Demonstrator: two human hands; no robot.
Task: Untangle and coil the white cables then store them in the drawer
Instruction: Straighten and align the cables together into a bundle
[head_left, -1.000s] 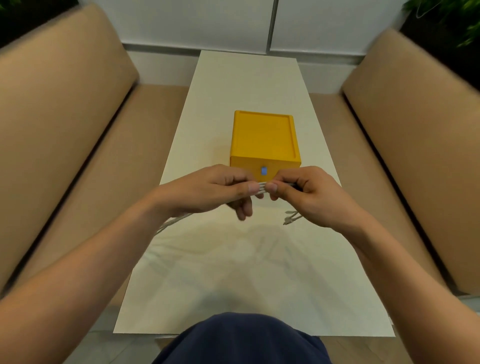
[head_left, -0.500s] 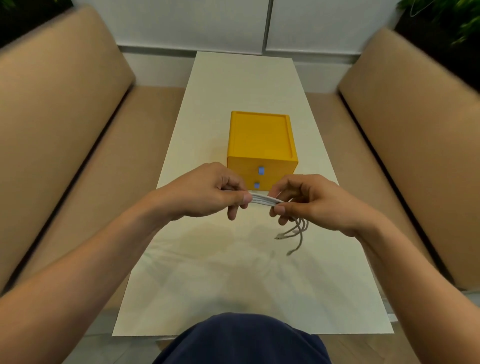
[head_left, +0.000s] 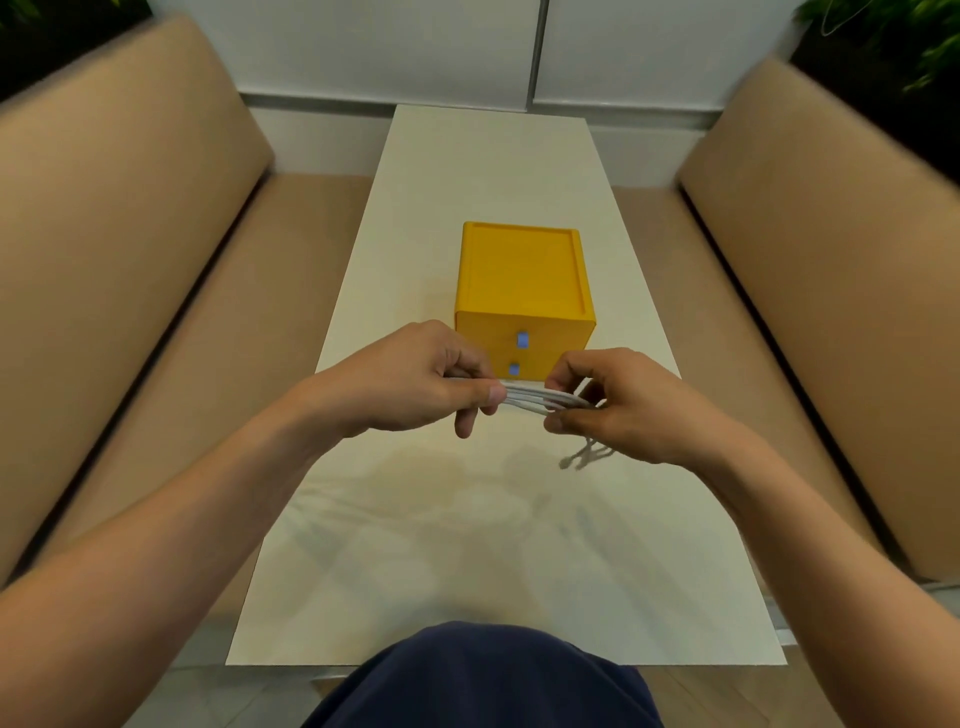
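Note:
Several strands of white cable (head_left: 535, 401) run as a flat bundle between my two hands, above the table. My left hand (head_left: 415, 382) pinches one end of the bundle between thumb and fingers. My right hand (head_left: 618, 405) curls round the other end, and loose cable ends (head_left: 584, 457) hang below it. Just behind my hands stands a yellow drawer box (head_left: 522, 283) with two shut drawers, each with a small blue handle (head_left: 522, 339).
The long white table (head_left: 467, 545) runs away from me between two tan padded benches (head_left: 119, 249). A white wall closes the far end. My dark blue knee (head_left: 483, 680) shows at the near edge.
My hands have drawn apart and sunk toward me, showing more of the cable bundle between them and both drawer handles. The loose cable ends now hang from my right hand.

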